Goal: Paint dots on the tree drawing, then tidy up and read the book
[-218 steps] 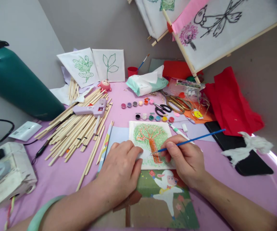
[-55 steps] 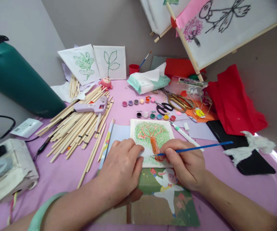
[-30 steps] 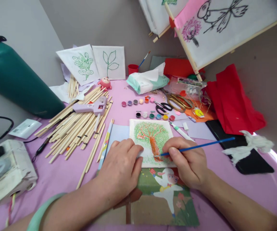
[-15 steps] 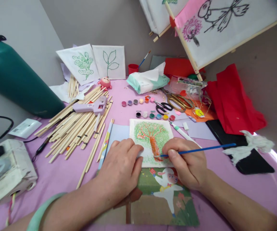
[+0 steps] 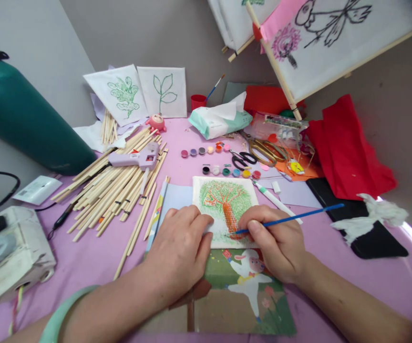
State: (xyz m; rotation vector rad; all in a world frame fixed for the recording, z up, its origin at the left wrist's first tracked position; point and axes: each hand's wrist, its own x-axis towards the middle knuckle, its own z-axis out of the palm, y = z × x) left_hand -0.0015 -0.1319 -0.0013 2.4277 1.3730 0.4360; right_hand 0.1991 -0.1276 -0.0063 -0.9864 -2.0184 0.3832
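In my right hand [image 5: 276, 242] is a thin blue paintbrush [image 5: 299, 216], pinched between thumb and fingers. Its tip touches the lower trunk of an orange-brown tree with a speckled green crown, painted on a small white canvas [image 5: 206, 228]. My left hand [image 5: 182, 243] lies over the canvas's lower left edge, fingers loosely bent and thumb apart, gripping nothing. Under the canvas is a picture book [image 5: 245, 309] with a white sheep on its cover. Two rows of small paint pots [image 5: 226, 171] stand just behind the canvas.
To the left are many wooden sticks [image 5: 109, 190], a lilac glue gun [image 5: 138, 157] and a white power box [image 5: 20, 257]. Black scissors [image 5: 241, 159], a wipes pack [image 5: 220, 121], a green marker [image 5: 270, 195] and a black phone [image 5: 381, 238] lie behind and right.
The brush tip has moved slightly left and down along the trunk, my right hand shifting left with it. My left hand stays in place.
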